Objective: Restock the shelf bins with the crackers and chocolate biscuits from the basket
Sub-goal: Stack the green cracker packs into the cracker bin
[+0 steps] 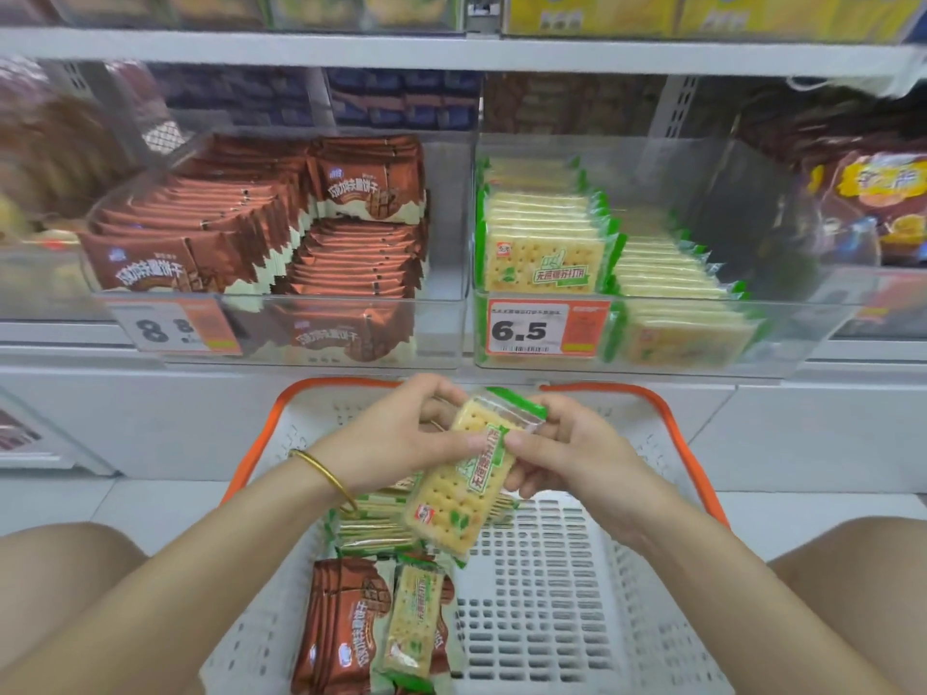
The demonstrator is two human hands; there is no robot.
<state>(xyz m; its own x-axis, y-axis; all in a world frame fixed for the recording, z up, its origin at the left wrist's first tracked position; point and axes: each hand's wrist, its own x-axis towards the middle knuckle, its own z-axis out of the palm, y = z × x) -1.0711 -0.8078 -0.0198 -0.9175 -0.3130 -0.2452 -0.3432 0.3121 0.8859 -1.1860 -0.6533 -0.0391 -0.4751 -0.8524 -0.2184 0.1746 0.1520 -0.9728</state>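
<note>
While both hands meet above the basket [677, 433], head view: left hand [401, 433] and right hand [567, 453] each pinch 1 tilted cracker pack [466, 489], thumbs on its face. More cracker packs [376, 531] and chocolate biscuit packs [341, 624] lie in the basket's left part. On the shelf: chocolate bin [441, 338] left, cracker bin [802, 338] right, tagged 6.5.

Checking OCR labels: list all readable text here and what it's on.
"6.5": orange price tag on the cracker bin.
"8", next digit blurred: left price tag on the chocolate biscuit bin.
"无蔗糖苏打饼", probably: green band on the bin's front cracker pack.
Too blurred: chocolate biscuit packs, held cracker pack, tags' small print.
</note>
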